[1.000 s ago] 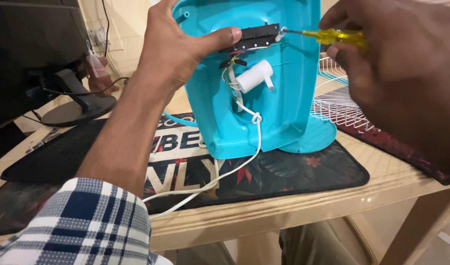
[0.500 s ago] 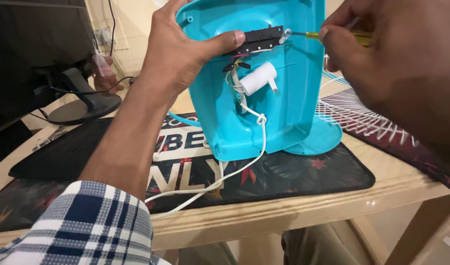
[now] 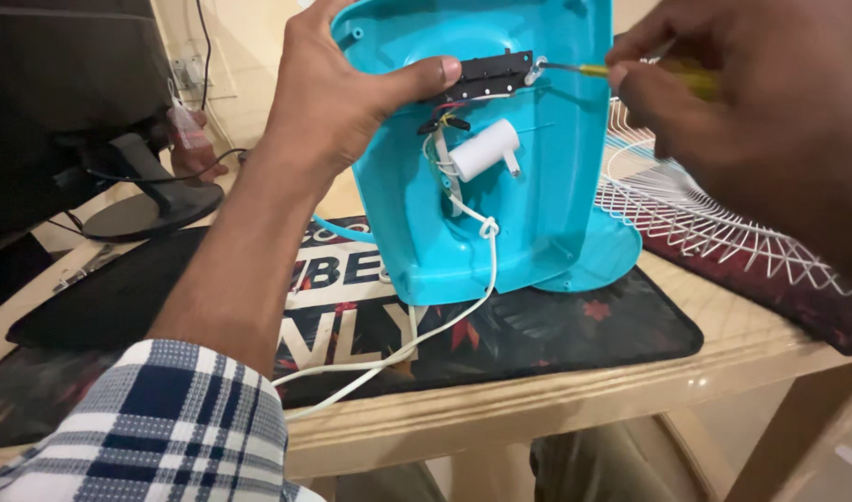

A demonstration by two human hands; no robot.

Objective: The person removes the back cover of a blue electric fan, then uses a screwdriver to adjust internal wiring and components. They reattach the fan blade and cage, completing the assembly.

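Left hand (image 3: 338, 102): fingers wrapped around the left edge of the turquoise fan housing (image 3: 547, 186), thumb pressed flat on the black switch block (image 3: 486, 76), holding it against the housing's inner face. Grip was closed on the housing.

Right hand (image 3: 751, 102): fingers pinched together on the yellow-handled screwdriver (image 3: 630, 72). The thin metal shaft ran toward 9 o'clock, its tip at the right end of the switch block; whether the tip sat in a screw head could not be told.

Housing: stood upright on its flared foot, open back facing the camera, raised at the top centre of the view. Inside, just below the switch block, 1 white cylinder (image 3: 484, 149) sat tilted, with a small bundle of coloured wires at its 10 o'clock. A white cord (image 3: 417, 344) was knotted once below the cylinder, left the housing at 6 o'clock and trailed toward 7 o'clock across the mat.

Dark printed mat (image 3: 537, 325): lay under the housing, bearing large white lettering and a red leaf pattern.

Bench (image 3: 556, 400): pale wood, its front edge running across the lower frame.

White wire fan grille (image 3: 705, 214): lay flat at 3 o'clock of the housing, on a dark red cloth, partly behind the right hand.

Black monitor stand (image 3: 152, 200): round foot at 9 o'clock, well apart from the housing.

Blue and white checked sleeve (image 3: 166, 428): covered the left forearm at 7 o'clock.
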